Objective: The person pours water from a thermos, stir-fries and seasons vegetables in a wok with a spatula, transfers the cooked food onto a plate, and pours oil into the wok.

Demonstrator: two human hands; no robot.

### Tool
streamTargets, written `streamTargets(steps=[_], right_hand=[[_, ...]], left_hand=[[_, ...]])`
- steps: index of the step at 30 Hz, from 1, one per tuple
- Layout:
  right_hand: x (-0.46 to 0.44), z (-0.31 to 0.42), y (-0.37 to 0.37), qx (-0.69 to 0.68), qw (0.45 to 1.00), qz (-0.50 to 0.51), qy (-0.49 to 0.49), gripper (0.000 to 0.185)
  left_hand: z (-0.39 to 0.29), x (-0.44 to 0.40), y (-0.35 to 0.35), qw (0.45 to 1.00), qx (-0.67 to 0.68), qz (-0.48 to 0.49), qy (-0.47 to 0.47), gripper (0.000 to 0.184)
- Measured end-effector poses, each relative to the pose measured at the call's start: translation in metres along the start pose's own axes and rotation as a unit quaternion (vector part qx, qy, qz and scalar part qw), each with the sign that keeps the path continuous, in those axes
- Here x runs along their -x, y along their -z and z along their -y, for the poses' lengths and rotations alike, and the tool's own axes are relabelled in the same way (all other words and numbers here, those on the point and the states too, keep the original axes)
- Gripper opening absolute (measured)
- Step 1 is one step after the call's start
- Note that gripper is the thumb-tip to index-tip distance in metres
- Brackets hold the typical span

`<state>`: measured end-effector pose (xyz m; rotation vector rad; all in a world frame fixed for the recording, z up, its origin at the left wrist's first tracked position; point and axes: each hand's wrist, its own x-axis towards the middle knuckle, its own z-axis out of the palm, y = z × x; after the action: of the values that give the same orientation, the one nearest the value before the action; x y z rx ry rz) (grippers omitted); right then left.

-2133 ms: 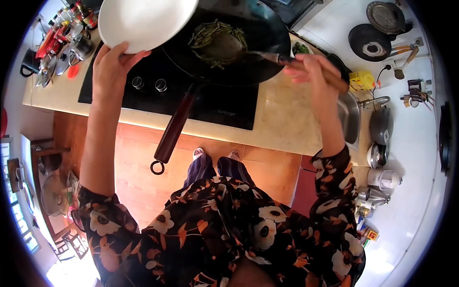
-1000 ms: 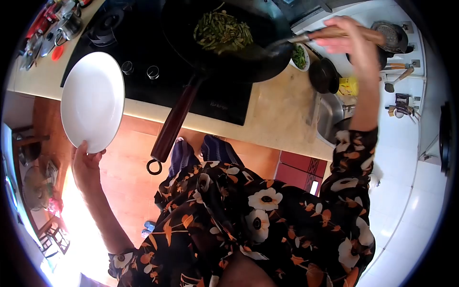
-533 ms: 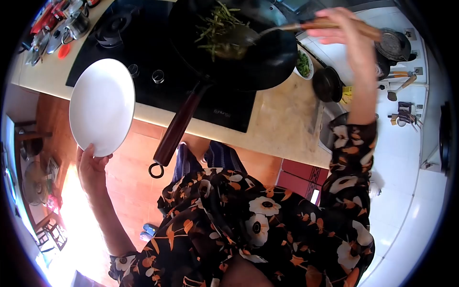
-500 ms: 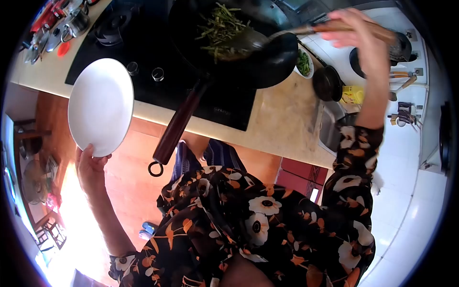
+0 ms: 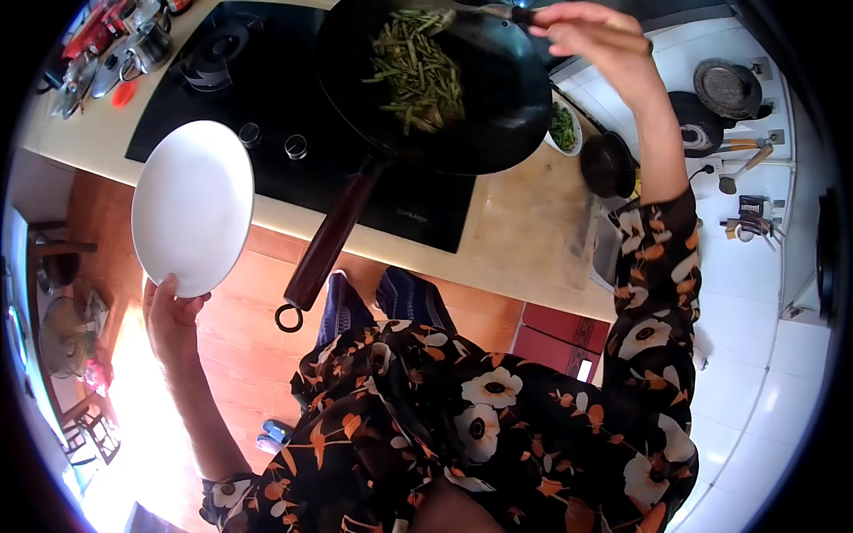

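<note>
My left hand (image 5: 175,311) grips the near rim of a white plate (image 5: 193,209), holding it tilted in front of the counter. Nothing lies on the plate. My right hand (image 5: 600,40) is closed around the handle of a wok spatula (image 5: 487,11), above the far right side of the wok. The spatula's head is partly lost among the food at the far side. Cut green beans (image 5: 418,75) lie heaped in the black wok (image 5: 502,133). The wok sits on the stove with its dark red handle (image 5: 330,238) pointing toward me.
The black glass cooktop (image 5: 426,209) has two knobs beside the wok. Right of it, a white bowl of chopped greens (image 5: 563,127) and a small black pan (image 5: 608,164) stand on the counter (image 5: 533,235). Pots (image 5: 145,49) crowd the far left. Pans (image 5: 727,89) hang on the right wall.
My right hand has moved left and away from me, taking the spatula from the middle of the beans to the wok's far side. The plate has barely shifted.
</note>
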<state>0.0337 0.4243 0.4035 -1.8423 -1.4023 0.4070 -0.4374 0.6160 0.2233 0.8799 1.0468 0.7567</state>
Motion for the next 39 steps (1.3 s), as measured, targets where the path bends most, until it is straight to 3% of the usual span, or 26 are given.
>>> streamTargets(steps=[4, 6, 7, 8, 9, 10, 12, 13, 14, 16, 18, 20, 24, 30, 39], right_hand=[[0.049, 0.06, -0.038, 0.274, 0.924, 0.183, 0.196, 0.016], [0.072, 0.097, -0.04, 0.304, 0.917, 0.173, 0.189, 0.025], [0.075, 0.099, -0.037, 0.263, 0.935, 0.162, 0.175, 0.022], [0.078, 0.103, -0.026, 0.21, 0.966, 0.136, 0.066, 0.018], [0.071, 0.099, -0.009, 0.218, 0.969, 0.108, 0.047, 0.017], [0.065, 0.095, 0.008, 0.224, 0.971, 0.08, 0.028, 0.021], [0.05, 0.086, 0.049, 0.241, 0.96, -0.021, -0.141, 0.033], [0.048, 0.102, 0.023, 0.17, 0.963, -0.167, -0.122, 0.024], [0.044, 0.105, 0.041, 0.141, 0.945, -0.173, -0.238, 0.02], [0.064, 0.027, 0.127, 0.054, 0.954, -0.061, -0.289, 0.036], [0.089, -0.015, 0.112, -0.003, 0.942, -0.109, -0.318, 0.039], [0.126, -0.065, 0.052, -0.154, 0.931, -0.198, -0.266, 0.037], [0.143, -0.093, -0.076, -0.465, 0.775, -0.349, -0.247, 0.03], [0.14, -0.095, -0.116, -0.556, 0.706, -0.398, -0.185, 0.028], [0.177, -0.054, -0.053, -0.489, 0.76, -0.396, -0.165, 0.027]], left_hand=[[-0.007, -0.002, -0.002, 1.0, -0.016, 0.01, -0.001, 0.03], [-0.007, -0.005, -0.003, 0.999, -0.03, 0.022, -0.002, 0.034], [-0.009, -0.007, -0.007, 0.999, -0.034, 0.032, -0.015, 0.033], [-0.012, -0.009, -0.01, 0.998, -0.039, 0.043, -0.028, 0.032], [-0.015, -0.012, -0.014, 0.998, -0.043, 0.047, -0.029, 0.032], [-0.017, -0.016, -0.018, 0.996, -0.041, 0.067, -0.032, 0.03], [-0.023, -0.021, -0.028, 0.994, -0.041, 0.091, -0.038, 0.029], [-0.028, -0.021, -0.032, 0.993, -0.042, 0.103, -0.038, 0.028], [-0.032, -0.021, -0.036, 0.992, -0.043, 0.115, -0.038, 0.027], [-0.042, -0.016, -0.045, 0.989, -0.061, 0.124, -0.043, 0.027], [-0.042, -0.015, -0.048, 0.987, -0.076, 0.132, -0.049, 0.027], [-0.045, -0.018, -0.048, 0.98, -0.082, 0.173, -0.049, 0.027], [-0.06, -0.019, -0.075, 0.973, -0.092, 0.205, -0.049, 0.027], [-0.073, -0.039, -0.124, 0.951, -0.167, 0.261, -0.023, 0.029], [-0.069, -0.061, -0.186, 0.92, -0.204, 0.333, -0.018, 0.034]])
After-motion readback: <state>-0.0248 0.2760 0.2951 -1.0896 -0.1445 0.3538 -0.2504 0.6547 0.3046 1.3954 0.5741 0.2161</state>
